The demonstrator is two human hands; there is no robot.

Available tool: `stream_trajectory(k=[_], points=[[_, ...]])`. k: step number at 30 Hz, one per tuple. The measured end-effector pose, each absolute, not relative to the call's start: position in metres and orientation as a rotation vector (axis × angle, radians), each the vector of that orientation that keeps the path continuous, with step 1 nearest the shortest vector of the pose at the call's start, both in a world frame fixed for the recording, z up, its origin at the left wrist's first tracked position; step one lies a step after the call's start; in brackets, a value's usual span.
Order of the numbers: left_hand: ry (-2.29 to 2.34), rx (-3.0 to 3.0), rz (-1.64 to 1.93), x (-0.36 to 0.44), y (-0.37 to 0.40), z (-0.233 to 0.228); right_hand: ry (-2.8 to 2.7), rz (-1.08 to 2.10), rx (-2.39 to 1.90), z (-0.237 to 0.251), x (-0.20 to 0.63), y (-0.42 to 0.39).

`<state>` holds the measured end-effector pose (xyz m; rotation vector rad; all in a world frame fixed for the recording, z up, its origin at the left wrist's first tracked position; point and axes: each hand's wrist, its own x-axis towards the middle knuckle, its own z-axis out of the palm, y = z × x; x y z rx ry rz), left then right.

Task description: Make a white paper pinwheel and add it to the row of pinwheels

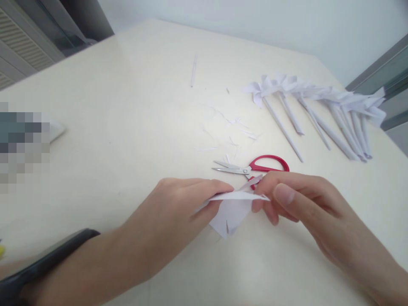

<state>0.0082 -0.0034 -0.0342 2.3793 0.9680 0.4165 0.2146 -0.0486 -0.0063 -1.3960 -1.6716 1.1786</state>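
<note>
Both hands meet low in the middle of the view over a small piece of folded white paper. The left hand pinches its left edge between thumb and fingertips, and the right hand grips the right end, fingers curled around a folded flap. The paper is held just above the desk, one flat edge running between the hands and a pointed, slit corner hanging down toward the desk. A dark band sits on the left wrist.

Just beyond the hands lie red-handled scissors, blades slightly apart and pointing left, the handles partly hidden behind the right fingers. Past them, thin paper scraps are scattered on the desk, and one narrow strip lies farther off on its own. To the far right, a row of white paper pinwheels on rolled paper sticks lies side by side, perhaps eight or so; they overlap too much to count.
</note>
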Motion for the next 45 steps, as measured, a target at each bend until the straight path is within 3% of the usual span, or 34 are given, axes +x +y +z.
stream_trajectory(k=[10,18,27,33,45], points=[[0.860,2.677,0.518,0.004,-0.005,-0.039,-1.636,1.455,-1.268,-0.010,0.221,-0.049],[0.887,2.552,0.593,0.005,-0.004,-0.036,-1.395,1.718,-1.517,-0.003,0.214,-0.047],[0.907,1.612,0.334,0.017,0.001,-0.014,-1.532,1.616,-1.594,0.002,0.211,-0.046],[0.803,1.393,0.356,0.018,0.000,-0.021,-1.577,1.569,-1.568,-0.008,0.209,-0.046],[0.793,1.261,0.339,0.018,-0.001,-0.027,-1.939,1.047,-1.741,-0.010,0.199,-0.057]])
